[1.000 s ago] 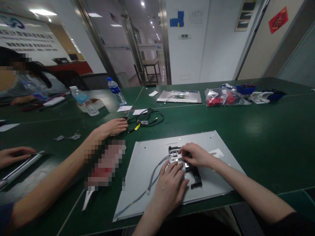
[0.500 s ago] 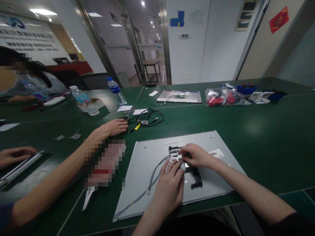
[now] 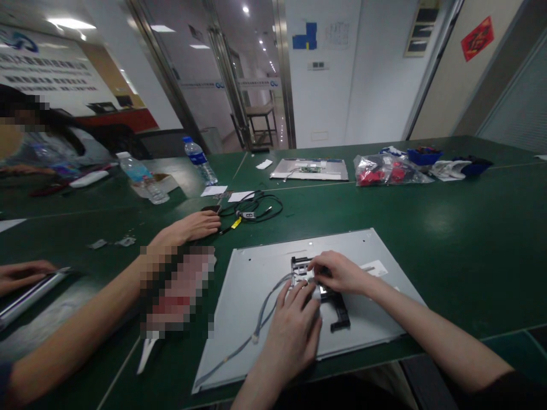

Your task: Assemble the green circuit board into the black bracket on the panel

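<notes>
A flat grey-white display panel (image 3: 243, 290) lies on the green table in front of me. Near its middle sits a black bracket (image 3: 341, 312) around a small board area, mostly covered by my hands. My left hand (image 3: 297, 322) rests on the panel with its fingers a little apart, tips touching the bracket area. Opposite it, my right hand (image 3: 342, 273) has its fingers curled and pinched over the same spot; what lies between them is hidden. A grey cable (image 3: 262, 319) runs from the bracket's left side down to the panel's lower left corner.
Another person's arm (image 3: 94, 307) reaches in from the left, its hand near a coiled black cable (image 3: 265, 205). Water bottles (image 3: 199, 162), a second panel (image 3: 282, 169), a plastic bag with red items (image 3: 384, 171) and blue trays (image 3: 423, 156) stand farther back.
The view has shifted slightly. My hands keep nearly the same place on the panel, with small movements of the fingers at the bracket.
</notes>
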`<state>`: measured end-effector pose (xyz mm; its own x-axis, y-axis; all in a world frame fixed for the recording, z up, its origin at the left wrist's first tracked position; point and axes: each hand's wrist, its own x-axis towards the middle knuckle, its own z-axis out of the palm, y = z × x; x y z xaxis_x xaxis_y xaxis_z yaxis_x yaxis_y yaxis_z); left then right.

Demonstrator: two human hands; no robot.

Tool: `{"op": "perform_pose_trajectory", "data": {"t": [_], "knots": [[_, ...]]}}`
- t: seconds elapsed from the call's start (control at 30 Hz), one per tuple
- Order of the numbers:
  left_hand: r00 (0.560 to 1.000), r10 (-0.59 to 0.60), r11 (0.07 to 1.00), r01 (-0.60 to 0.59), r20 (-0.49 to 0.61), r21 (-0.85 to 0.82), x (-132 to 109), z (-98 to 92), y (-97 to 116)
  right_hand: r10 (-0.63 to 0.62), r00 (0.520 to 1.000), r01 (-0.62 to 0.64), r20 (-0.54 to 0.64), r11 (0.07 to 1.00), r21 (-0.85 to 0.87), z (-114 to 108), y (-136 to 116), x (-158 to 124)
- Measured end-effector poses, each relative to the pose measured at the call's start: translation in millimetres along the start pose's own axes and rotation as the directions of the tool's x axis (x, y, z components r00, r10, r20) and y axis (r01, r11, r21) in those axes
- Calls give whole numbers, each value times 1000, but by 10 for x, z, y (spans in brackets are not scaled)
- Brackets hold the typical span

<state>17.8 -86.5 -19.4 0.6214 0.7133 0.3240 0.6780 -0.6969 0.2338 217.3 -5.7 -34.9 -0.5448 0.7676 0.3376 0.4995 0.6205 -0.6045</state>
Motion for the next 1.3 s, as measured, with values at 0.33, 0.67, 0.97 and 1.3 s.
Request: {"op": "perform_pose_trajectory", "data": {"t": [0.33,0.67,0.97,1.3], "knots": [[999,-14,998,16,33,-61,-35,-6,-12,3,1000,-4,21,1000,23,-31,-47,-5],[999,37,998,-37,2,-57,-8,-14,-12,6,1000,-6,29,1000,13,-27,-36,-8],[999,33,998,-32,27,-45,-9,-14,-26,7,1000,-8,28,1000,15,-5,-42,1],[1000,4,1000,-4,0,-30,-24,37,-59,9,999,-10,37,1000,17,8,-43,14]]}}
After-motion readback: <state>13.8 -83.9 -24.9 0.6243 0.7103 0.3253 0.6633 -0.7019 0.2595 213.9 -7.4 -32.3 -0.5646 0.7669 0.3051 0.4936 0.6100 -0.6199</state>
